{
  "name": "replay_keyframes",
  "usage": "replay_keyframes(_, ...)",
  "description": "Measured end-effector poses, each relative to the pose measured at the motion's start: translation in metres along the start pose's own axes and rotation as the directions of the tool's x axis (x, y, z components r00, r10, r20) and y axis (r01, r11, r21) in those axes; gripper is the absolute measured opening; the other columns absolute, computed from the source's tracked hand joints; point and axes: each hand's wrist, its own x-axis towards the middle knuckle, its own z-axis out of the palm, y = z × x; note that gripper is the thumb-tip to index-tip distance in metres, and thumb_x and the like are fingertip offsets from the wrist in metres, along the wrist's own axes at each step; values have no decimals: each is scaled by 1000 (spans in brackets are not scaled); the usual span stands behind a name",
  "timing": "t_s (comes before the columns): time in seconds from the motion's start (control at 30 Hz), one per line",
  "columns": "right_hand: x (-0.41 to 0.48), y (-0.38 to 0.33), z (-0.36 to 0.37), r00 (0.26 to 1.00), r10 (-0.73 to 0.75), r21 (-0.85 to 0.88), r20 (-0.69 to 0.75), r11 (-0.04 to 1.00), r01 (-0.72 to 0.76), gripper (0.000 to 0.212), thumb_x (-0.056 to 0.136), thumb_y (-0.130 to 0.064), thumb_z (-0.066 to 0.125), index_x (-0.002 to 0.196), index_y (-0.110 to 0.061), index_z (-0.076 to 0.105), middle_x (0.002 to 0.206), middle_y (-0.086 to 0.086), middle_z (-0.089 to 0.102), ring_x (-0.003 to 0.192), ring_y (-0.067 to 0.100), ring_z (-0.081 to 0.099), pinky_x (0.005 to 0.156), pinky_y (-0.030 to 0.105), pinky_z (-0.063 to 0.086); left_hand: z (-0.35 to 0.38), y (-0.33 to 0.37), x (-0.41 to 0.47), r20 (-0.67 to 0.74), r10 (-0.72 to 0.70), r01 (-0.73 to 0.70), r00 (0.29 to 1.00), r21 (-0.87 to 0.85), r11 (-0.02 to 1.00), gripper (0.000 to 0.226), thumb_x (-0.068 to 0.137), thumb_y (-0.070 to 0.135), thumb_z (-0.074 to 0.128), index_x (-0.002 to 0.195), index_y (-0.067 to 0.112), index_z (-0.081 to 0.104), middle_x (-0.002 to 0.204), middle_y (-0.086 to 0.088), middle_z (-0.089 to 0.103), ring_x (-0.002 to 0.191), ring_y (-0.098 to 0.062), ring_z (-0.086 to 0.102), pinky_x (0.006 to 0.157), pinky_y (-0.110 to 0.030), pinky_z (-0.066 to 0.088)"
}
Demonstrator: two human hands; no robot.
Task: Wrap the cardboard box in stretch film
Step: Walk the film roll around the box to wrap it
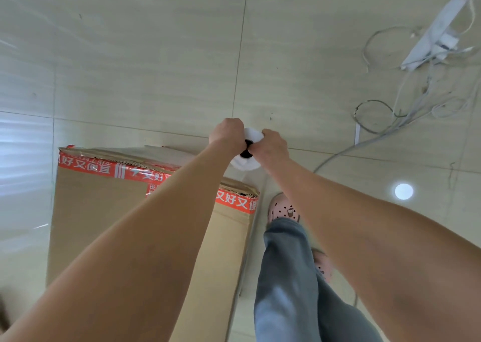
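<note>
Looks like a bare indoor work or packing room, not clearly a home or a shop. Shown by large pale glossy floor tiles (pixel 156 55) with thin grout lines, a white power strip (pixel 434 34) lying at 1 o'clock, loose grey cables (pixel 374 115) trailing over the floor toward 3 o'clock, a round lamp reflection (pixel 403 191) at 4 o'clock, and a tall cardboard box (pixel 99 224) sealed with red printed tape (pixel 86 164) at 8 o'clock

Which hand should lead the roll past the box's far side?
Probably left: both grip the roll, but the left hand is nearer the box, the right hand farther out.
</note>
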Motion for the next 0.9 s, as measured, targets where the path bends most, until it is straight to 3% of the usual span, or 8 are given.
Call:
replay_keyframes(0.2,2,-31,-3,986,-157,91,-62,983,163,55,78,-16,61,132,-22,51,125,3,59,114,24,56,83,26,40,-15,-25,7,29,-168,169,985,-302,938,16,80,17,65,84,7,53,88,-10,61,81,-29,65,69,-34,56)
replay_keyframes(0.3,5,-35,3,999,38,248,3,968,-38,77,80,-18,66,146,-13,28,136,11,48,120,28,51,86,28,40,-23,-25,9,10,-164,160,986,-296,942,17,80,20,64,78,8,52,84,-9,60,79,-29,65,63,-31,52)
replay_keyframes(0.37,4,-36,6,970,202,387,137,890,-240,73,79,-15,67,143,-9,32,133,14,51,114,32,56,90,38,50,-28,-22,12,-6,-145,139,989,-248,959,21,81,22,64,75,9,48,81,-6,56,74,-27,59,60,-29,46)
replay_keyframes(0.43,8,-38,6,956,209,417,204,866,-278,59,78,-8,67,132,-4,42,123,17,58,103,34,61,84,47,55,-30,-18,15,1,-99,98,995,-159,982,17,83,22,62,82,11,49,88,-6,57,77,-25,54,61,-29,43)
replay_keyframes(0.57,13,-41,7,984,126,252,126,955,-155,50,75,-12,69,119,-5,48,111,14,59,97,32,60,82,47,56,-30,-19,24,31,-20,23,999,-100,995,42,85,15,58,126,21,54,127,-4,55,111,-24,55,80,-30,46)
replay_keyframes(0.67,18,-47,11,990,55,97,127,993,-67,37,76,-15,64,109,-10,49,106,9,58,97,30,58,83,42,54,-31,-28,26,36,-27,29,999,-63,998,22,84,12,54,105,14,60,114,-6,60,100,-23,57,72,-27,44)
replay_keyframes(0.77,26,-56,13,992,-29,-42,126,999,35,12,79,-15,56,86,-18,47,101,5,60,85,26,56,68,31,47,-30,-38,24,10,-106,106,994,-139,985,4,83,11,56,87,12,55,96,-6,58,81,-22,54,65,-28,42)
replay_keyframes(0.9,30,-81,22,970,-173,-169,171,965,201,39,78,-16,53,116,-21,59,119,5,63,107,27,59,81,29,47,-35,-61,23,19,-281,267,959,-377,887,11,80,14,61,86,5,58,85,-9,60,75,-26,60,62,-30,49)
